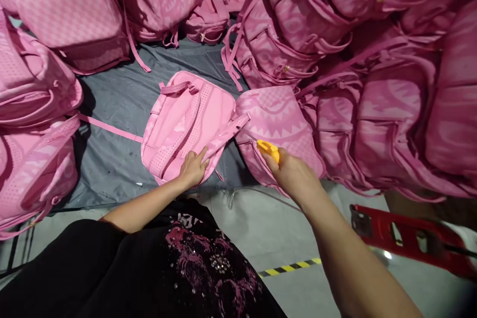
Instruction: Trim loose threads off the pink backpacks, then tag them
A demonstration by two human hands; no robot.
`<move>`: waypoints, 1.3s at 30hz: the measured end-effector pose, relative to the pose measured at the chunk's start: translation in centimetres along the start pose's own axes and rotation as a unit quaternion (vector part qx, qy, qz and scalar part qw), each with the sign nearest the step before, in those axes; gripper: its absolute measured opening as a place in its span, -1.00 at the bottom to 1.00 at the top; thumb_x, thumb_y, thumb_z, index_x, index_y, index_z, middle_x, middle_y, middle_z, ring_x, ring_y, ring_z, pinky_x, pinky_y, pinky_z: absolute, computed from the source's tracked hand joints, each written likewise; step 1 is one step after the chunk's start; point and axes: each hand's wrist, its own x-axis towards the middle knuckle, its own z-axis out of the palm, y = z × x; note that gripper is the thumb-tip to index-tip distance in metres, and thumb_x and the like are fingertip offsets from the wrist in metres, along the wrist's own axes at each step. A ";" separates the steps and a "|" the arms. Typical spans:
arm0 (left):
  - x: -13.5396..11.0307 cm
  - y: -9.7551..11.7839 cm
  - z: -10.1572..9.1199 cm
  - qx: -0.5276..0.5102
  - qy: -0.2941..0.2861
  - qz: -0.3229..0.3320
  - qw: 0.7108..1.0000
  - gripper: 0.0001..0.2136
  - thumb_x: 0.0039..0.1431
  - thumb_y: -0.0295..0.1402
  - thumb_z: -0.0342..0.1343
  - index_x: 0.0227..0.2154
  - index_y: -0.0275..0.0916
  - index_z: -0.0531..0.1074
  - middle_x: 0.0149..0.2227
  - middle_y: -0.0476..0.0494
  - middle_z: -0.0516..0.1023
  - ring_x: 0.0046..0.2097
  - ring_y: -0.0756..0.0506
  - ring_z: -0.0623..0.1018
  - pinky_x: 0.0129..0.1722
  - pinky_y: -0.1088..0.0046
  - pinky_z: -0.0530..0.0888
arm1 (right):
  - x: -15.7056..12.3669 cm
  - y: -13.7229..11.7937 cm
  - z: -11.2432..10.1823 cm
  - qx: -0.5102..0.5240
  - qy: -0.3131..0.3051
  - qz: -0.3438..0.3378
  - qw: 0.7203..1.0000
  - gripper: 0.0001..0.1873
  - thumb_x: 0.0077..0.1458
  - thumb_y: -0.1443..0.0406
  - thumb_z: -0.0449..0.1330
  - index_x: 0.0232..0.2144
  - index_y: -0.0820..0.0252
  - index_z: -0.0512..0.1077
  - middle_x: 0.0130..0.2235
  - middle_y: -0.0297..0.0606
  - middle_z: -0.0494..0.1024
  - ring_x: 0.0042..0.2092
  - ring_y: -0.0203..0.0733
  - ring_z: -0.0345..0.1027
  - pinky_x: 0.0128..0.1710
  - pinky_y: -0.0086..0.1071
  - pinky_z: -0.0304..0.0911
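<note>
A pink backpack [179, 114] lies back-side up on a grey sheet [115, 104], its padded straps facing me. My left hand [193, 168] rests on its lower edge, fingers pinching the end of a pink strap [227, 135] that runs up to the right. My right hand [289, 171] is closed around a small yellow-handled cutter [268, 149], whose thin metal tip points at the strap's far end. Both hands are close together over the bag's right corner.
Heaps of pink backpacks surround the sheet: a big pile on the right [372, 59], more at the left [37, 99] and back [167, 5]. A red metal frame [406, 236] lies at the lower right, beside yellow-black floor tape [290, 267].
</note>
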 end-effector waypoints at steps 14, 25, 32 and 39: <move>1.1 -12.0 -11.9 -0.646 0.057 -0.292 0.703 -0.79 0.34 -0.35 -0.06 -0.42 -0.29 0.32 -0.45 -0.12 0.42 -0.40 -0.01 0.51 -0.39 0.53 0.52 | -10.1 -11.0 14.6 0.069 -0.098 0.083 0.989 -0.62 0.38 0.05 -0.14 -0.10 0.17 0.31 -0.33 -0.17 0.60 -0.29 -0.04 0.53 -0.43 -0.37 0.08; 2.2 -13.2 -10.5 -0.742 -0.203 -0.180 0.612 -0.63 0.35 -0.10 -0.15 -0.21 -0.32 0.39 -0.28 -0.27 0.61 -0.10 -0.21 0.63 0.03 0.13 0.52 | -5.7 -17.5 17.6 0.123 -0.020 0.018 0.992 -0.56 0.34 0.00 -0.06 0.03 0.13 0.35 -0.26 -0.15 0.60 -0.22 -0.11 0.51 -0.33 -0.41 0.18; 2.5 -13.9 -11.1 -0.730 -0.247 -0.162 0.616 -0.38 0.31 0.07 -0.29 0.07 -0.40 0.32 -0.13 -0.42 0.60 0.08 -0.30 0.54 0.18 0.00 0.37 | -7.1 -14.6 18.1 0.110 -0.033 0.168 0.979 -0.59 0.37 0.05 -0.15 -0.03 0.20 0.30 -0.30 -0.11 0.59 -0.28 -0.07 0.51 -0.37 -0.37 0.13; 2.8 -14.0 -10.0 -0.720 -0.259 -0.117 0.633 -0.36 0.25 0.12 -0.14 0.10 -0.37 0.30 -0.04 -0.44 0.56 0.15 -0.32 0.48 0.19 -0.03 0.34 | -5.0 -15.5 18.0 0.113 -0.057 0.167 0.978 -0.59 0.37 0.05 -0.12 -0.03 0.22 0.29 -0.24 -0.07 0.60 -0.23 -0.06 0.52 -0.34 -0.35 0.15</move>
